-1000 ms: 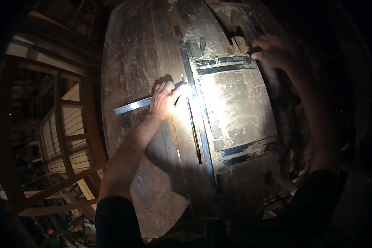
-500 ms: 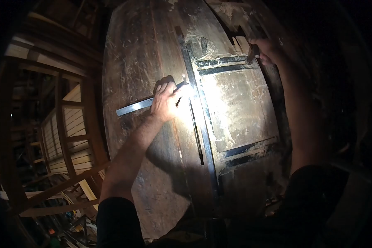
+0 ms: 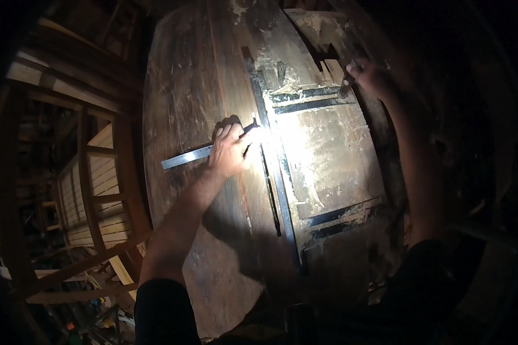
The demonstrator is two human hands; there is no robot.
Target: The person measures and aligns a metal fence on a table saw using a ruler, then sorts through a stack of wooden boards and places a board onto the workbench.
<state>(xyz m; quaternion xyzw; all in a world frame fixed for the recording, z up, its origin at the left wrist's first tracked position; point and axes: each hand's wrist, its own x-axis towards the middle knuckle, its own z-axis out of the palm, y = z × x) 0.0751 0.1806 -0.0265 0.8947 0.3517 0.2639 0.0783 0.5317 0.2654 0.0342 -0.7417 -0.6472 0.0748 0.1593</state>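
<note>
Brightly lit toward one end, a metal rule [image 3: 185,157] lies crosswise on a wooden bench [image 3: 184,80], its free end pointing at the bench's left edge and the rest passing under a worker's left hand [image 3: 229,154]. The fingers bend close together over the rule, holding it, while the thumb stretches apart toward the bench's middle, where glare hides its tip. Just beyond the fingers juts a small dark piece; whether it belongs to the rule is unclear.

To the right of the hand, a long dark strip [image 3: 284,207] runs lengthwise along the bench, shining near its lower end. Beside it, toward the bench's right edge, sits a pale panel [image 3: 339,158] between dark slots [image 3: 308,107], with wood dust [image 3: 288,89] strewn around them.

Near the bench's far right corner, the right hand [image 3: 374,77] curls its fingers in shadow above a dark tool [image 3: 345,89]; whether they pinch it cannot be told. A split piece of wood [image 3: 332,69] stands close by.

Off the bench's left edge rises a wooden frame [image 3: 85,172], with pale slats [image 3: 106,184] showing behind its bars. Dark sleeves [image 3: 164,310] end below the worker's elbows, and blackness swallows the far right.
</note>
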